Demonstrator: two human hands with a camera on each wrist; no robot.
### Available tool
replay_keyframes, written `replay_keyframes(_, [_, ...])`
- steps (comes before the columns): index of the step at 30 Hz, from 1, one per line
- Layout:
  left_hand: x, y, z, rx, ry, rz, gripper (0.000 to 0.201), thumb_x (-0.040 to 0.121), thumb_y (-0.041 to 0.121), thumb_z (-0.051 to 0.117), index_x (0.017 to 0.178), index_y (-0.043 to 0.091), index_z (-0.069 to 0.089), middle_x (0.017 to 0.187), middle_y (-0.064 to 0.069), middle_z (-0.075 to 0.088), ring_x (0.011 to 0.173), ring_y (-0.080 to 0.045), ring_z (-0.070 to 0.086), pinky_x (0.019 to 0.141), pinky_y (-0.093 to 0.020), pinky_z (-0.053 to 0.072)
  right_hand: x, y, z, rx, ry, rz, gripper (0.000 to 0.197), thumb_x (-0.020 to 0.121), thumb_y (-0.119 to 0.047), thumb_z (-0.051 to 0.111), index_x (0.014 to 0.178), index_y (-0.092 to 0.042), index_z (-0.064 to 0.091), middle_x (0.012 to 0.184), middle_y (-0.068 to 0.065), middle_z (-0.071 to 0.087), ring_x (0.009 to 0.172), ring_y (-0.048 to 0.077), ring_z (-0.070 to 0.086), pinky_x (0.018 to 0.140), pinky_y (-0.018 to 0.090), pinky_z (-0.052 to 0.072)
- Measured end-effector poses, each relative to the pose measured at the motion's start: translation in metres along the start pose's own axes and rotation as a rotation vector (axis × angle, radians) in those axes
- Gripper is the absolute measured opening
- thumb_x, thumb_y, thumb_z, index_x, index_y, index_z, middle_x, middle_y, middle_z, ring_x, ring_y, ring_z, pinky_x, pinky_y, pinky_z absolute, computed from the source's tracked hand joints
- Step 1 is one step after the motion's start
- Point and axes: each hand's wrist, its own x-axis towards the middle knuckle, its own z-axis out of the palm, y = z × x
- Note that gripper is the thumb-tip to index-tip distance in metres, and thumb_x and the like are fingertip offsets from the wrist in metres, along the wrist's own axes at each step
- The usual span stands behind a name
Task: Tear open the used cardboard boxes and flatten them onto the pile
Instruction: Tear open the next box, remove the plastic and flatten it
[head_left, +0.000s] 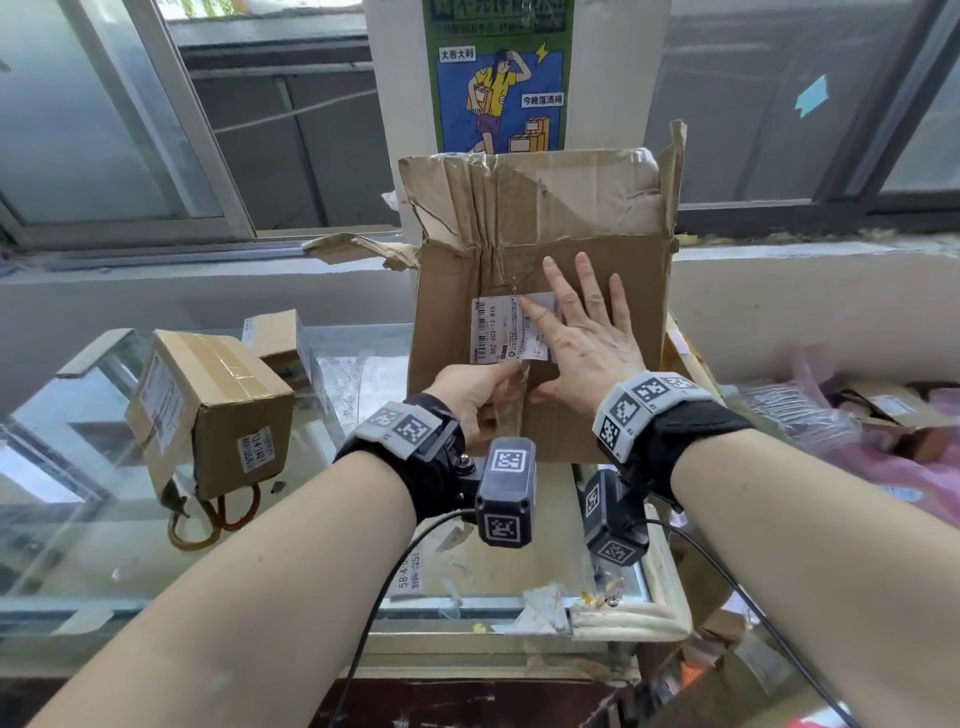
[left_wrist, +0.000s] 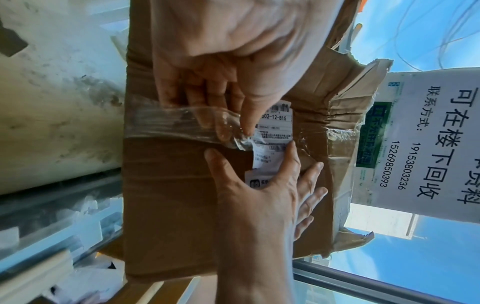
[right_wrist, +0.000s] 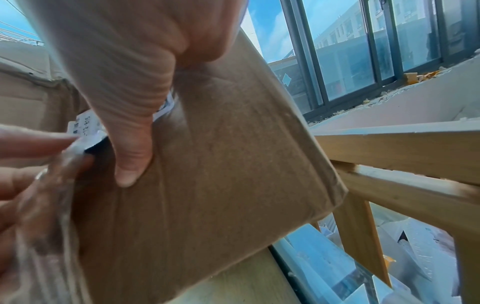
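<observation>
Cardboard box stands upright on the glass counter before a window.

Reporter: What are the hands doing?

Editor: The person's left hand pinches a strip of clear packing tape between thumb and fingers, the strip lifted off the seam. The right hand lies flat against the front panel, fingers spread wide, palm partly over the shipping label.

Reporter: How is the step done well?

Editor: By the look of it, the tape should be drawn low and along the seam, not straight out, so it comes away in one piece instead of shredding. The flat hand should press close beside the peel line, bracing a box that seems light enough to tip toward the puller.

Reporter: Which way does the box point?

Editor: Its long axis runs vertical. The torn, crumpled flaps point up toward the poster; the labelled face turns toward the person, and the tape seam runs up the middle of that face. A smaller sealed box sits well to the left.
</observation>
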Motion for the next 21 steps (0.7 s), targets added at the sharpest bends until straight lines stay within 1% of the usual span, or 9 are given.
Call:
replay_keyframes(2, [0.0, 0.004, 0.001, 0.205, 0.009, 0.07, 0.028, 0.077, 0.019, 0.077, 0.098, 0.007, 0.063, 0.073, -0.004, 0.065, 0.068, -0.018, 0.058, 0.071, -0.036, 0.053, -0.001, -0.001, 0.0, 0.025, 0.019, -0.016, 0.107, 0.07, -0.062, 0.069, 0.151, -0.036, 0.003, 0.155, -0.003, -0.03, 0.138, 0.025, -0.035, 0.113, 0.049, -0.021])
replay_keyframes(4, [-0.001, 0.007, 0.004, 0.41, 0.037, 0.159, 0.042, 0.062, 0.026, 0.078, 0.096, 0.006, 0.065, 0.077, -0.007, 0.065, 0.067, -0.021, 0.058, 0.079, -0.041, 0.057, -0.002, -0.004, 0.0, 0.027, 0.032, -0.027, 0.104, 0.072, -0.063, 0.066, 0.151, -0.036, 0.004, 0.155, -0.003, -0.03, 0.138, 0.025, -0.035, 0.112, 0.048, -0.022])
replay_keyframes(6, [-0.002, 0.009, 0.007, 0.575, 0.071, 0.236, 0.057, 0.049, 0.039, 0.07, 0.096, 0.007, 0.067, 0.08, -0.009, 0.068, 0.069, -0.024, 0.064, 0.077, -0.043, 0.059, -0.002, -0.005, -0.001, 0.031, 0.038, -0.03, 0.104, 0.072, -0.063, 0.066, 0.151, -0.036, 0.004, 0.155, -0.003, -0.029, 0.139, 0.025, -0.035, 0.113, 0.048, -0.021])
replay_keyframes(7, [0.0, 0.008, 0.008, 0.648, 0.096, 0.265, 0.06, 0.048, 0.042, 0.067, 0.097, 0.008, 0.067, 0.085, -0.01, 0.07, 0.075, -0.025, 0.067, 0.076, -0.041, 0.059, -0.002, -0.005, -0.002, 0.034, 0.038, -0.032, 0.105, 0.071, -0.063, 0.067, 0.151, -0.036, 0.004, 0.156, -0.003, -0.028, 0.139, 0.025, -0.034, 0.114, 0.048, -0.02])
replay_keyframes(10, [0.003, 0.009, 0.007, 0.827, 0.178, 0.347, 0.053, 0.067, 0.047, 0.066, 0.104, 0.009, 0.066, 0.097, -0.011, 0.07, 0.086, -0.029, 0.068, 0.077, -0.036, 0.058, -0.002, -0.005, -0.004, 0.034, 0.035, -0.032, 0.106, 0.07, -0.062, 0.068, 0.15, -0.037, 0.004, 0.156, -0.004, -0.026, 0.14, 0.025, -0.032, 0.115, 0.048, -0.018])
replay_keyframes(13, [0.008, 0.009, 0.007, 0.973, 0.302, 0.422, 0.049, 0.083, 0.047, 0.058, 0.113, 0.009, 0.062, 0.11, -0.014, 0.066, 0.1, -0.033, 0.063, 0.082, -0.032, 0.052, -0.002, -0.006, -0.004, 0.031, 0.043, -0.021, 0.107, 0.07, -0.059, 0.07, 0.151, -0.036, 0.004, 0.157, -0.004, -0.024, 0.14, 0.024, -0.032, 0.114, 0.047, -0.019])
replay_keyframes(16, [0.003, 0.014, 0.006, 1.184, 0.39, 0.542, 0.045, 0.088, 0.044, 0.055, 0.11, 0.006, 0.063, 0.112, -0.016, 0.065, 0.104, -0.035, 0.061, 0.081, -0.033, 0.049, -0.001, -0.007, -0.004, 0.015, 0.045, -0.004, 0.108, 0.071, -0.059, 0.069, 0.151, -0.032, 0.002, 0.157, -0.003, -0.023, 0.141, 0.025, -0.031, 0.113, 0.047, -0.02])
replay_keyframes(18, [0.002, 0.02, 0.004, 1.362, 0.42, 0.634, 0.043, 0.087, 0.043, 0.057, 0.109, 0.007, 0.063, 0.11, -0.014, 0.065, 0.104, -0.032, 0.062, 0.08, -0.033, 0.048, -0.001, -0.008, -0.004, -0.004, 0.048, -0.004, 0.109, 0.071, -0.06, 0.068, 0.152, -0.03, 0.002, 0.158, -0.003, -0.021, 0.141, 0.025, -0.03, 0.113, 0.048, -0.019])
replay_keyframes(21, [0.004, 0.026, 0.004, 1.441, 0.429, 0.789, 0.052, 0.08, 0.037, 0.068, 0.119, 0.008, 0.05, 0.116, -0.012, 0.056, 0.107, -0.028, 0.057, 0.083, -0.034, 0.046, 0.0, -0.008, -0.005, 0.002, 0.049, -0.006, 0.109, 0.071, -0.063, 0.066, 0.152, -0.027, 0.003, 0.159, -0.004, -0.017, 0.143, 0.025, -0.026, 0.115, 0.048, -0.016])
